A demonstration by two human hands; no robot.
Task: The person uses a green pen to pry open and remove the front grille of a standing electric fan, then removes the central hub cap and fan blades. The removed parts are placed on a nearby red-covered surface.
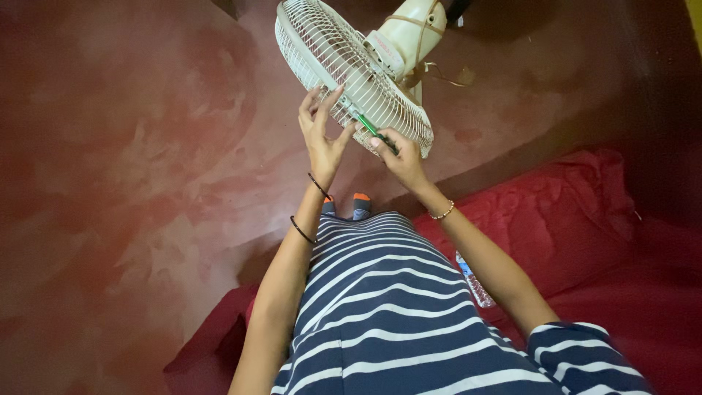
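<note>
The white fan [351,69] stood tilted over the red floor [131,146], its wire grille still closed over the blades, so as far as could be judged the work at the grille's rim was under way and not finished; no part of the cage had come off. The right hand [401,157] had its fingers clamped round a green-handled screwdriver [373,132], whose tip ran up from the fingers to a small fitting on the grille's lower edge. The left hand [322,132] held its fingers spread apart, the tips resting against the wire of the grille just beside that fitting, steadying it rather than gripping. The fan's motor housing and cord lay beyond both sets of fingers, farther from the body. Below the right forearm, well apart from the fingers, a clear plastic bottle [474,281] lay on the red bedding [585,219].
</note>
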